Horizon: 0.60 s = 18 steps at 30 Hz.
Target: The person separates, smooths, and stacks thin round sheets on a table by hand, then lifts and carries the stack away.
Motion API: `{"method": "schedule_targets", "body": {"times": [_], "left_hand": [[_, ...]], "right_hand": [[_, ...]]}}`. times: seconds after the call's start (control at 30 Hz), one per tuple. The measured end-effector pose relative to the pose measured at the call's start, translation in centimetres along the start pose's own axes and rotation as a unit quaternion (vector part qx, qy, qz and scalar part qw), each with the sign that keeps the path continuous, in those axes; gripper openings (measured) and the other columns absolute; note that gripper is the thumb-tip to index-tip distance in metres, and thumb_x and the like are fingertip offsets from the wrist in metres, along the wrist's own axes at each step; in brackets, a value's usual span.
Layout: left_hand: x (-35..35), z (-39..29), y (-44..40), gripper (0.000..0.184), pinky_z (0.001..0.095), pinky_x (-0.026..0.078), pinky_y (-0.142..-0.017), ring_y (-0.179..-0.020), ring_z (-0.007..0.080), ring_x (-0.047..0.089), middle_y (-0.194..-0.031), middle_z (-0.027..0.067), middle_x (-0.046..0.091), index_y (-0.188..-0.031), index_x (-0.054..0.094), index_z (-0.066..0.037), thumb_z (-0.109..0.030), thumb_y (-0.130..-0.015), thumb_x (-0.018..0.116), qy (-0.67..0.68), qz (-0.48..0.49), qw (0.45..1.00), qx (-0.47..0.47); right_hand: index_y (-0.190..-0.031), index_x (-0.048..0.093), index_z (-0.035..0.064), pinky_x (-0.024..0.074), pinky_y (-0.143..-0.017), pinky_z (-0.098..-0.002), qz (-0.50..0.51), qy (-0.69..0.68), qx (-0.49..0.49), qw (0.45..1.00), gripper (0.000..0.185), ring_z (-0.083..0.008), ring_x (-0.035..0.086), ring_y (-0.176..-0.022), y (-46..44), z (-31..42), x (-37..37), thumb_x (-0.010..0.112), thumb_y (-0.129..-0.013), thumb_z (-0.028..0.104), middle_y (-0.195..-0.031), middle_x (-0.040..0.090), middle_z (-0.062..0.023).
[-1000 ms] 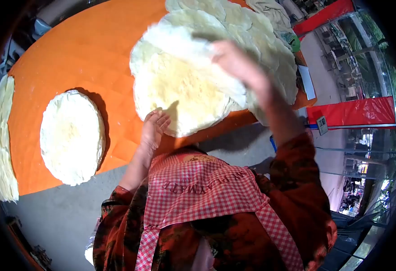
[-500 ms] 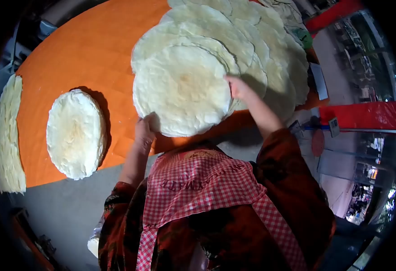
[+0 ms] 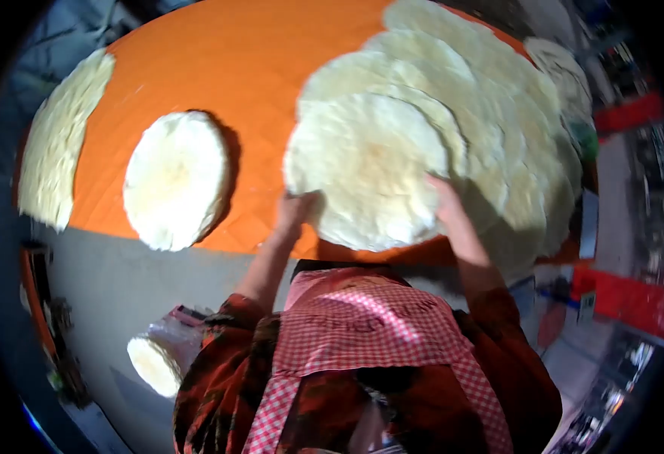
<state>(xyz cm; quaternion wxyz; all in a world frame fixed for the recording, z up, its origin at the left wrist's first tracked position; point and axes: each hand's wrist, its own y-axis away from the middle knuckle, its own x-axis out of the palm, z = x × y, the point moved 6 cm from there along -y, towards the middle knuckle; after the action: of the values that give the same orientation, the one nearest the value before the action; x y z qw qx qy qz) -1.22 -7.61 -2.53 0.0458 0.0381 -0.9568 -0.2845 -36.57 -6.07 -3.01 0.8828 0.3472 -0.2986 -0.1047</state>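
My left hand [image 3: 296, 210] grips the lower left rim of a large, thin, round flatbread [image 3: 366, 170], fingers tucked beneath it. At the same bread's right rim, my right hand [image 3: 444, 200] pinches the edge with the thumb on top. The bread is pale with a faint brown patch in the middle. Just behind it, the edges of other flatbreads [image 3: 449, 125] show, overlapping in a wide spread to the right. Left of my hands, a neat round stack of flatbreads [image 3: 177, 181] sits near the front edge of the orange table.
The orange tabletop [image 3: 260, 83] curves away in front of me. More pale sheets of bread [image 3: 63, 144] lie at its far left end. A crumpled cloth [image 3: 563, 79] is at the back right. Below the table, a plastic-wrapped pale bundle [image 3: 158, 363] stands on the grey floor.
The camera view has turned, so the table and breads appear farther right. Both hands still hold the flatbread by its rim, at about the same place beside the overlapping spread.
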Motion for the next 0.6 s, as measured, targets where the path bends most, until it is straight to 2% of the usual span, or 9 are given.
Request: {"method": "schedule_targets", "body": {"times": [0.07, 0.1, 0.2, 0.23, 0.33, 0.37, 0.43, 0.53, 0.6], "left_hand": [[-0.4, 0.4, -1.1, 0.034, 0.0312, 0.053, -0.073, -0.082, 0.0197, 0.063, -0.097, 0.0113, 0.064, -0.112, 0.056, 0.003, -0.002, -0.079, 0.061, 0.037, -0.003, 0.999, 0.014], [-0.6, -1.2, -0.7, 0.035, 0.0309, 0.053, -0.074, -0.084, 0.0193, 0.063, -0.099, 0.0109, 0.064, -0.114, 0.055, 0.003, 0.000, -0.079, 0.059, 0.086, 0.007, 0.995, 0.047], [-4.1, -8.7, 1.7, 0.038, 0.0310, 0.052, -0.075, -0.088, 0.0177, 0.062, -0.104, 0.0100, 0.063, -0.118, 0.053, 0.003, 0.006, -0.080, 0.054, 0.162, 0.035, 0.979, 0.120], [-6.4, -12.0, 2.8, 0.038, 0.0305, 0.052, -0.075, -0.085, 0.0168, 0.062, -0.102, 0.0095, 0.063, -0.117, 0.054, 0.002, 0.005, -0.079, 0.054, 0.180, 0.021, 0.968, 0.174], [-17.0, -18.4, 6.9, 0.031, 0.0255, 0.048, -0.061, -0.069, 0.0116, 0.058, -0.085, 0.0044, 0.063, -0.105, 0.059, -0.002, -0.003, -0.074, 0.063, 0.133, -0.088, 0.967, 0.200], [-21.1, -19.6, 7.7, 0.030, 0.0258, 0.047, -0.059, -0.066, 0.0117, 0.057, -0.082, 0.0037, 0.063, -0.102, 0.059, -0.002, -0.004, -0.073, 0.063, 0.090, -0.119, 0.964, 0.221], [-27.3, -21.2, 10.2, 0.027, 0.0254, 0.045, -0.056, -0.063, 0.0125, 0.056, -0.081, 0.0044, 0.063, -0.100, 0.060, -0.003, -0.005, -0.072, 0.062, 0.130, -0.217, 0.935, 0.247], [-36.1, -19.6, 10.8, 0.030, 0.0264, 0.048, -0.062, -0.071, 0.0148, 0.059, -0.086, 0.0059, 0.064, -0.105, 0.059, -0.002, -0.003, -0.075, 0.062, 0.151, -0.226, 0.925, 0.265], [-40.3, -16.2, 9.1, 0.032, 0.0263, 0.048, -0.061, -0.074, 0.0158, 0.060, -0.091, 0.0076, 0.063, -0.108, 0.057, -0.001, -0.003, -0.076, 0.061, 0.179, -0.233, 0.922, 0.251]], "right_hand": [[-0.112, 0.059, -0.0005, 0.0493, -0.087, -0.0393, -0.020, 0.082, -0.015, 0.996, 0.041, -0.0262, 0.062, -0.095, 0.1, 1.1, -0.8, 0.067, -0.077, 0.018, -0.105, 0.064, -0.0124], [-0.116, 0.056, -0.0008, 0.0492, -0.087, -0.0390, -0.024, 0.104, -0.047, 0.993, 0.046, -0.0272, 0.061, -0.097, 1.5, 2.6, 1.1, 0.068, -0.074, 0.014, -0.108, 0.062, -0.0129], [-0.124, 0.048, 0.0008, 0.0487, -0.088, -0.0379, 0.003, 0.154, -0.218, 0.964, 0.056, -0.0263, 0.058, -0.103, 7.7, 7.1, 13.2, 0.067, -0.072, 0.006, -0.114, 0.058, -0.0131], [-0.125, 0.048, 0.0010, 0.0485, -0.088, -0.0376, 0.029, 0.173, -0.235, 0.956, 0.056, -0.0260, 0.058, -0.104, 8.5, 7.6, 17.2, 0.067, -0.072, 0.006, -0.114, 0.058, -0.0132], [-0.125, 0.046, 0.0008, 0.0476, -0.089, -0.0371, 0.127, 0.191, -0.287, 0.930, 0.058, -0.0252, 0.058, -0.104, 8.1, 6.4, 27.8, 0.068, -0.071, 0.002, -0.115, 0.058, -0.0132], [-0.124, 0.046, 0.0006, 0.0471, -0.090, -0.0370, 0.166, 0.166, -0.289, 0.928, 0.059, -0.0242, 0.057, -0.104, 7.5, 5.0, 31.4, 0.070, -0.070, 0.002, -0.115, 0.058, -0.0127], [-0.127, 0.045, -0.0007, 0.0461, -0.093, -0.0377, 0.222, 0.153, -0.281, 0.921, 0.062, -0.0249, 0.056, -0.108, 5.9, 1.7, 38.1, 0.070, -0.070, 0.001, -0.117, 0.057, -0.0130], [-0.124, 0.047, -0.0010, 0.0479, -0.090, -0.0360, 0.325, 0.140, -0.237, 0.905, 0.058, -0.0232, 0.059, -0.102, 2.9, -4.6, 45.9, 0.071, -0.071, 0.003, -0.113, 0.059, -0.0118], [-0.120, 0.049, 0.0006, 0.0491, -0.087, -0.0359, 0.315, 0.146, -0.197, 0.917, 0.052, -0.0226, 0.059, -0.100, -1.1, -9.4, 48.0, 0.070, -0.072, 0.001, -0.111, 0.060, -0.0111]]}}
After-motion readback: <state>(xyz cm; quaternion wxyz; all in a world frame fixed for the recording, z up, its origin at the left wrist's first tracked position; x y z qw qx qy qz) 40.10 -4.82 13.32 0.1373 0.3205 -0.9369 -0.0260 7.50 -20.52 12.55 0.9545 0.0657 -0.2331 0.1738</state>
